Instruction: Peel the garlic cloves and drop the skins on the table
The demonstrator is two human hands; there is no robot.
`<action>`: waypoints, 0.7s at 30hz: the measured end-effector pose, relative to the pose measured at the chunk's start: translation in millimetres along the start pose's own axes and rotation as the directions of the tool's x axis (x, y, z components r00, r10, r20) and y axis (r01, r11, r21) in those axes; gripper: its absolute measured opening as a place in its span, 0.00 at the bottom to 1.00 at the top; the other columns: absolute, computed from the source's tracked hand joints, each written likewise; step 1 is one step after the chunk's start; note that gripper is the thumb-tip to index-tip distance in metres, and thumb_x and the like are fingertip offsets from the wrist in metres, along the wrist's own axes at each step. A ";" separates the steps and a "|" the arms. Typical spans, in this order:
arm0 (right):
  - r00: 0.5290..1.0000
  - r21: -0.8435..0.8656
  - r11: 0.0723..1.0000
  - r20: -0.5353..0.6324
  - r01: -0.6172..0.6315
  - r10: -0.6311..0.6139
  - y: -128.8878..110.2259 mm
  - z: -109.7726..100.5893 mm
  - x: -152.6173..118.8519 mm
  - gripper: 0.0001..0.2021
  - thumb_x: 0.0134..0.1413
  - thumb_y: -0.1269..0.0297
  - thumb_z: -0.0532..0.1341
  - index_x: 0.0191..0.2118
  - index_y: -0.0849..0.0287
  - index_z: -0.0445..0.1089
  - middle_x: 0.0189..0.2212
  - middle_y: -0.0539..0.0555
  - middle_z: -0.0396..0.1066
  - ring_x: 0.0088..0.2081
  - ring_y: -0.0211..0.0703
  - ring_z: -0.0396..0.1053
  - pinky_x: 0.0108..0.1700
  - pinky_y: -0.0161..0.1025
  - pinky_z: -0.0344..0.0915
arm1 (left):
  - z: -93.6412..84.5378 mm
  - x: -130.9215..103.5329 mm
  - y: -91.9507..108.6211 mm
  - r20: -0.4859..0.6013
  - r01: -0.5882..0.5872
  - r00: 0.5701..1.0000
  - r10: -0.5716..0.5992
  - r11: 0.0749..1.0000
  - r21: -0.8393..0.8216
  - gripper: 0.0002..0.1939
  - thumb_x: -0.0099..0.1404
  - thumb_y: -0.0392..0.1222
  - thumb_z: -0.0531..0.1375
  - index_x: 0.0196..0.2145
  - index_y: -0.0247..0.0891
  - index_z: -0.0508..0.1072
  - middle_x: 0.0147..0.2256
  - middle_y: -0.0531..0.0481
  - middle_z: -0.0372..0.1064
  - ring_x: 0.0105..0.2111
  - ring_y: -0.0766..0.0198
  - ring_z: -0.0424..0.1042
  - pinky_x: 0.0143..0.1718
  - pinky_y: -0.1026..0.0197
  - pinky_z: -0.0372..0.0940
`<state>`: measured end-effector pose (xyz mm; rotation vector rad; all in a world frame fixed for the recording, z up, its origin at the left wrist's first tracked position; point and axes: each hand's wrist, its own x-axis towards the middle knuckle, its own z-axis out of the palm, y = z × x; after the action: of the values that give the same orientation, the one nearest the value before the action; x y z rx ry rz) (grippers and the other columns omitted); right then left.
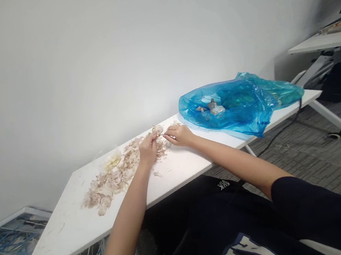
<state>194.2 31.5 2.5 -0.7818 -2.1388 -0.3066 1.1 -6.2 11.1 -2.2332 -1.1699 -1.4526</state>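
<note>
Left grip (pixel 148 148) with small pale piece (pixel 158 135) between fingertips

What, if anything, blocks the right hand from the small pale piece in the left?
Nothing visible blocks it. Only a thin dark tool, pinched by the right hand, spans the gap to the pale piece in the left hand.

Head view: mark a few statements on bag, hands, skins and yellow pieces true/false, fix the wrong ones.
1. The blue bag lies to the right of both hands. True.
2. The hands are far apart. False: left hand and right hand nearly meet at the fingertips.
3. Pale yellow pieces lie beside the papery skins. True.
4. The skins are all in a bowl. False: many lie loose on the white table.
</note>
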 end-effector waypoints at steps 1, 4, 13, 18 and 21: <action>1.000 0.000 1.000 -0.001 -0.006 0.006 0.0 0.2 -0.1 0.19 0.65 0.58 0.50 0.35 0.59 0.76 0.29 0.53 0.72 0.30 0.35 0.64 0.29 0.34 0.48 | 0.1 0.1 -0.1 0.002 -0.004 1.000 0.004 1.000 0.000 0.08 0.66 0.36 0.55 0.38 0.40 0.75 0.40 0.46 0.77 0.42 0.60 0.76 0.45 0.55 0.70; 1.000 0.004 1.000 0.001 -0.012 0.012 0.1 0.8 -0.2 0.18 0.65 0.58 0.50 0.35 0.59 0.75 0.30 0.53 0.72 0.30 0.35 0.64 0.30 0.34 0.48 | 0.2 0.1 0.2 0.004 -0.012 1.000 0.012 1.000 0.013 0.08 0.66 0.37 0.55 0.37 0.40 0.75 0.40 0.47 0.77 0.42 0.60 0.76 0.46 0.55 0.71; 1.000 -0.003 1.000 0.000 0.026 -0.026 0.2 0.9 1.0 0.20 0.66 0.59 0.48 0.32 0.60 0.74 0.27 0.53 0.69 0.29 0.35 0.63 0.30 0.34 0.48 | -0.8 0.5 0.7 0.020 -0.010 1.000 0.010 1.000 -0.018 0.09 0.66 0.36 0.55 0.38 0.40 0.75 0.41 0.46 0.77 0.43 0.60 0.76 0.47 0.55 0.70; 1.000 0.000 1.000 0.016 0.021 -0.021 -0.6 -0.3 1.8 0.19 0.65 0.61 0.49 0.30 0.61 0.73 0.26 0.53 0.68 0.28 0.35 0.61 0.30 0.35 0.47 | 0.2 0.4 -1.2 0.014 -0.020 1.000 0.020 0.999 0.027 0.08 0.66 0.37 0.55 0.37 0.40 0.75 0.40 0.47 0.77 0.42 0.60 0.76 0.46 0.55 0.70; 1.000 -0.008 1.000 0.011 -0.003 0.003 -1.9 -0.7 2.6 0.18 0.65 0.62 0.49 0.30 0.61 0.72 0.27 0.53 0.69 0.28 0.35 0.62 0.30 0.35 0.46 | 1.6 0.3 -1.7 0.010 -0.014 1.000 0.013 0.999 0.035 0.09 0.66 0.36 0.55 0.37 0.40 0.76 0.40 0.47 0.77 0.42 0.61 0.76 0.46 0.56 0.71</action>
<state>192.2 30.8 5.0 -0.7933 -2.1481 -0.3105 1.0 -4.1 10.2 -2.2233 -1.1719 -1.4068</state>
